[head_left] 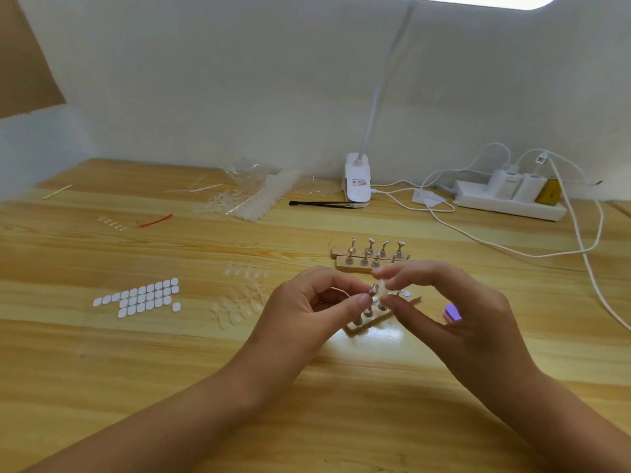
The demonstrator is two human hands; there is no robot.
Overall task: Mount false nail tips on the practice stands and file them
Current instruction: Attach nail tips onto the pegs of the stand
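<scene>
A person's left hand (pixel 317 302) and right hand (pixel 454 308) meet above a wooden table (pixel 205 370), just over a wooden base (pixel 362 327) that carries upright metal practice stands. The left fingers (pixel 363 300) pinch a single metal stand (pixel 374 289) between thumb and forefinger. The right fingers (pixel 396 304) pinch a clear false nail tip (pixel 383 287), held right beside the stand's head (whether the two touch cannot be told). Behind the hands, two more wooden bases (pixel 370 259) lie side by side with their stands upright. A purple buffer block (pixel 452 312) shows past the right hand. To the left lie loose clear nail tips (pixel 239 305) and, further left, rows of white adhesive tabs (pixel 140 297). Along the wall are a heap of clear plastic sprues (pixel 249 196), black tweezers (pixel 324 203), a white clip lamp (pixel 356 182) and a white power strip (pixel 508 201), with chargers plugged in and cables trailing across the table.
</scene>
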